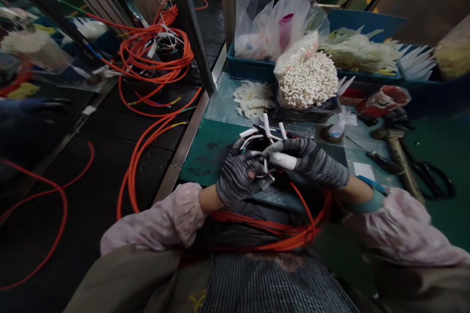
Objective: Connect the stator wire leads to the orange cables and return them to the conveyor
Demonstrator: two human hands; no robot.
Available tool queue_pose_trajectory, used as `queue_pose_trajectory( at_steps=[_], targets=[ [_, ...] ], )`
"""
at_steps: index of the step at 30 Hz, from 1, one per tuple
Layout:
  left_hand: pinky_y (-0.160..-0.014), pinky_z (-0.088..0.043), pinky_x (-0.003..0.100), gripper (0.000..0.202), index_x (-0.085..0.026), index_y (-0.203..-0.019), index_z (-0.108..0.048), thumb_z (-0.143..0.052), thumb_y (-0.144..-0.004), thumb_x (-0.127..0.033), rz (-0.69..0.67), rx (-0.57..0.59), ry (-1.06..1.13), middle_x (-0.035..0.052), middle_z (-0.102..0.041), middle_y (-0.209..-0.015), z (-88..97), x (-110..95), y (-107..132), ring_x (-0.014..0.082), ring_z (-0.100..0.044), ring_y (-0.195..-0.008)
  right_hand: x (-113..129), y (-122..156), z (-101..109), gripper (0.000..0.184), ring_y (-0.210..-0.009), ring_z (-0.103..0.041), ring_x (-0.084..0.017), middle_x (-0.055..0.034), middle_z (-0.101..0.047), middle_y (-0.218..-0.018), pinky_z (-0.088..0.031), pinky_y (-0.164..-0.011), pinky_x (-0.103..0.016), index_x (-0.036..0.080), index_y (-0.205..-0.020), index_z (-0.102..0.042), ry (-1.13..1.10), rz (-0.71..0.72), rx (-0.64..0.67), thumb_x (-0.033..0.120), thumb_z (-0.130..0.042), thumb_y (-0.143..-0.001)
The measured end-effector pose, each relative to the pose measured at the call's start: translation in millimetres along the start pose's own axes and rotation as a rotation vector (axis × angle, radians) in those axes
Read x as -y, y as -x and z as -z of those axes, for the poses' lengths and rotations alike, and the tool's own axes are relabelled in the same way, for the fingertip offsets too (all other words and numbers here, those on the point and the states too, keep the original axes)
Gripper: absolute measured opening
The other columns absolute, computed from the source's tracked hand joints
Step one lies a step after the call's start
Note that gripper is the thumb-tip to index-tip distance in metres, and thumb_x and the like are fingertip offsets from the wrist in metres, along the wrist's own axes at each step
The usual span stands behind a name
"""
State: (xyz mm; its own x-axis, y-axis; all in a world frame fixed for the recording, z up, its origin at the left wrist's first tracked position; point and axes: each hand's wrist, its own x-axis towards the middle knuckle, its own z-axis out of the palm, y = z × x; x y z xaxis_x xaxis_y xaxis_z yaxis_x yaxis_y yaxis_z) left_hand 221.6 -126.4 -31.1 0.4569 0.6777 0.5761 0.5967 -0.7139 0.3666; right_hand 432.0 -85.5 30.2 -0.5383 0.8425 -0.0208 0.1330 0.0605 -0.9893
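Both of my hands wear grey striped knit gloves and meet over a bunch of thin wires with white sleeves (267,126) at the table's front. My left hand (240,173) is closed around the wires from the left. From the right, my right hand (303,156) pinches at the same bunch, thumb and fingertips together in white-tipped glove fingers. A small clear piece (267,182) shows below the fingers; its kind I cannot make out. Orange cable (297,239) lies in coils across my lap below the hands.
Behind the hands sits a bag of white tubes (308,78), with flat pale strips (253,98) beside it. A hammer (400,161), a screwdriver (384,161) and black-handled scissors (435,181) lie at right. Blue bins (253,67) line the back. Orange cable coils (157,58) fill the left.
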Motion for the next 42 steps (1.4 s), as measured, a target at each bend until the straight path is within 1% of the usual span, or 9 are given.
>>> queue_pose_trajectory(
  at_steps=[6,9,11,15,22,26,31,37,42],
  targets=[
    [-0.131,-0.029,0.055,0.018,-0.025,-0.096,-0.076,-0.066,-0.098,-0.039,-0.008,-0.011,0.037,0.0021,-0.082,-0.108,1.8,-1.6,-0.7,0.0212,-0.074,-0.113,-2.9,-1.6,6.2,0.029,-0.083,-0.072,-0.019,-0.0058,-0.080,-0.096,-0.061,-0.077,-0.033,0.020,-0.101,-0.080,-0.006,-0.006,-0.092,0.047,-0.076,-0.090],
    [-0.132,-0.028,0.055,0.014,-0.024,-0.092,-0.074,-0.067,-0.098,-0.034,-0.024,-0.037,0.057,0.0017,-0.081,-0.109,3.8,-4.0,-3.3,0.0209,-0.074,-0.112,-3.0,-0.7,10.9,0.036,-0.085,-0.073,-0.021,-0.0061,-0.081,-0.096,-0.062,-0.079,-0.035,0.022,-0.101,-0.082,-0.020,-0.044,0.064,0.055,-0.070,-0.095],
    [-0.132,-0.027,0.055,0.016,-0.024,-0.092,-0.074,-0.067,-0.098,-0.037,-0.023,-0.007,0.053,0.0012,-0.081,-0.107,4.0,-3.5,-3.6,0.0213,-0.074,-0.111,-3.4,0.8,12.3,0.032,-0.082,-0.074,-0.021,-0.0057,-0.081,-0.092,-0.062,-0.078,-0.036,0.021,-0.097,-0.082,0.006,-0.053,0.116,0.051,-0.076,-0.090],
    [-0.134,-0.024,0.054,0.020,-0.024,-0.092,-0.075,-0.068,-0.099,-0.042,0.008,0.072,0.029,-0.0007,-0.082,-0.100,2.4,0.6,-1.2,0.0223,-0.075,-0.112,-7.2,2.9,7.7,0.022,-0.077,-0.072,-0.020,-0.0055,-0.080,-0.088,-0.061,-0.072,-0.033,0.019,-0.093,-0.080,0.075,-0.014,-0.034,0.039,-0.082,-0.085],
    [-0.135,-0.022,0.051,0.014,-0.025,-0.091,-0.074,-0.072,-0.096,-0.038,0.009,0.035,0.058,-0.0016,-0.082,-0.098,0.0,1.3,-0.3,0.0212,-0.075,-0.109,-7.6,4.3,-1.0,0.014,-0.078,-0.073,-0.019,-0.0037,-0.080,-0.088,-0.061,-0.071,-0.032,0.020,-0.095,-0.079,0.045,0.022,-0.035,0.032,-0.080,-0.087],
    [-0.134,-0.024,0.051,0.017,-0.024,-0.089,-0.073,-0.071,-0.095,-0.039,0.003,-0.016,0.062,-0.0008,-0.082,-0.100,-1.3,1.0,0.4,0.0208,-0.076,-0.107,-12.5,7.7,-0.2,0.011,-0.081,-0.074,-0.017,-0.0023,-0.080,-0.092,-0.061,-0.074,-0.030,0.021,-0.100,-0.078,0.119,0.133,-0.037,0.029,-0.076,-0.092],
    [-0.133,-0.025,0.052,0.014,-0.025,-0.094,-0.074,-0.069,-0.095,-0.038,0.033,0.037,0.058,-0.0011,-0.082,-0.103,1.1,0.1,0.9,0.0214,-0.076,-0.104,-29.6,20.6,3.1,0.018,-0.090,-0.071,-0.018,-0.0056,-0.076,-0.100,-0.059,-0.086,-0.035,0.024,-0.108,-0.076,0.422,0.520,0.122,0.035,-0.064,-0.101],
    [-0.128,-0.036,0.055,0.011,-0.024,-0.094,-0.072,-0.069,-0.095,-0.034,0.023,-0.016,0.112,0.0007,-0.082,-0.099,5.9,-2.3,-1.2,0.0229,-0.077,-0.101,-23.6,38.5,-4.7,0.019,-0.086,-0.072,-0.015,-0.0024,-0.075,-0.094,-0.060,-0.081,-0.029,0.022,-0.106,-0.067,0.561,0.450,0.016,0.035,-0.054,-0.108],
    [-0.122,-0.045,0.053,0.014,-0.024,-0.093,-0.071,-0.070,-0.094,-0.037,0.022,-0.032,0.100,0.0020,-0.081,-0.099,3.4,-0.2,-0.8,0.0224,-0.078,-0.100,-16.1,35.9,-5.1,0.019,-0.099,-0.071,-0.017,-0.0043,-0.075,-0.105,-0.057,-0.095,-0.036,0.022,-0.117,-0.064,0.745,0.750,0.055,0.033,-0.052,-0.109]
  ],
)
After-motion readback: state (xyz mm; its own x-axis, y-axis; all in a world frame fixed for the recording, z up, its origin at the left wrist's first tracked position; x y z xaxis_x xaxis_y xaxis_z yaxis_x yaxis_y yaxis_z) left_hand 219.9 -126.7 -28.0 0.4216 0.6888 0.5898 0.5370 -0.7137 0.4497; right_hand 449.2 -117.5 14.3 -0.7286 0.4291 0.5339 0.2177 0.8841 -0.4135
